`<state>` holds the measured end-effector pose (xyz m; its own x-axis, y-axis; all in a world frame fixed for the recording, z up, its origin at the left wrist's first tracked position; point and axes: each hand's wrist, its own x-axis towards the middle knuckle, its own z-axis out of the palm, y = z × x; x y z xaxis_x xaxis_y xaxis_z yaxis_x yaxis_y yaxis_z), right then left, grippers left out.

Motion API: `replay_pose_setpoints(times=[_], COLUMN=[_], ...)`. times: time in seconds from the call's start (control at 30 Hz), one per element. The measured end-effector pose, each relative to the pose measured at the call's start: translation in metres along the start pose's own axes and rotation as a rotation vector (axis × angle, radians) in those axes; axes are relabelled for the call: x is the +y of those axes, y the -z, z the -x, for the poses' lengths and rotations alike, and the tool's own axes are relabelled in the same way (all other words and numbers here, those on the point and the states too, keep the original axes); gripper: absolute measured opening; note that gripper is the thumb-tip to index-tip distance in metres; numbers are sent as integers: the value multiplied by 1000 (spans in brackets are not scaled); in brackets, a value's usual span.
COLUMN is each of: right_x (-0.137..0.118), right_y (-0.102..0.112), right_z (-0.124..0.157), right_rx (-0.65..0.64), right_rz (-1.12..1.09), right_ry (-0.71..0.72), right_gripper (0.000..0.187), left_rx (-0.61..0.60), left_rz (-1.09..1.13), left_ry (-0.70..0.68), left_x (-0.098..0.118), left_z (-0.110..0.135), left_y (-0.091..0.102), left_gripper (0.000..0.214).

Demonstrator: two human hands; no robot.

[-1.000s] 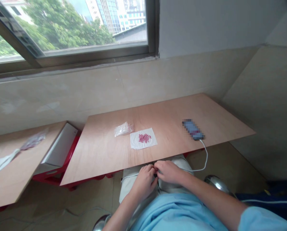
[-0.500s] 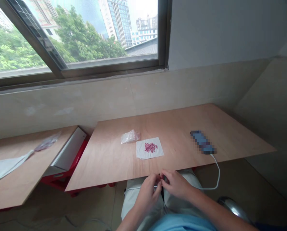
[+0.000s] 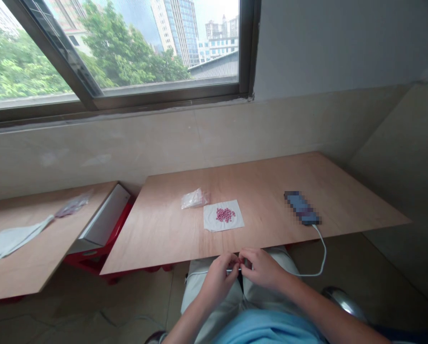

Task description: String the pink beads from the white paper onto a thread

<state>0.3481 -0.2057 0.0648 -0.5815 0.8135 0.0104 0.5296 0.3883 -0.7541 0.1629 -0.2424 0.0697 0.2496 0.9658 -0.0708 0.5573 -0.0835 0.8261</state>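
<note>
My left hand (image 3: 219,279) and my right hand (image 3: 262,270) meet above my lap, just below the front edge of a plywood table (image 3: 156,234). Their fingertips pinch a thin white cord (image 3: 233,270), which runs off to the left across my light trousers. Farther out on the table, several small pink beads (image 3: 225,215) lie heaped on a white paper square (image 3: 223,216). A crumpled clear plastic bag (image 3: 194,198) sits beside the paper. To the right lies a pixelated phone (image 3: 302,208), with its white charging cable (image 3: 323,253) hanging over the table edge.
A second wooden board (image 3: 38,239) at the left holds a white strap-like item and a clear bag. A white box in a red frame (image 3: 104,220) stands between the boards. A metal chair part (image 3: 343,302) shows at lower right, below a wall and window.
The view has tilted and shifted, bringing more of the window into sight. My hands stay together at my lap, with small finger shifts around the cord.
</note>
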Motion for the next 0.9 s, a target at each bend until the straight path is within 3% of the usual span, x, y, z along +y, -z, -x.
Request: replay_pose_setpoints(times=[0.53,0.9], right_x=[-2,2], right_y=[-1,-2], right_z=[0,-2], right_rx=[8,137], right_rz=[-31,-100], right_ry=[31,62], right_gripper=[7,9], left_rx=[18,64], left_rz=[-18,63], left_ry=[-40,-46], left_x=[-1,1], left_z=[-2,-2], left_y=[2,2], left_gripper=[8,8])
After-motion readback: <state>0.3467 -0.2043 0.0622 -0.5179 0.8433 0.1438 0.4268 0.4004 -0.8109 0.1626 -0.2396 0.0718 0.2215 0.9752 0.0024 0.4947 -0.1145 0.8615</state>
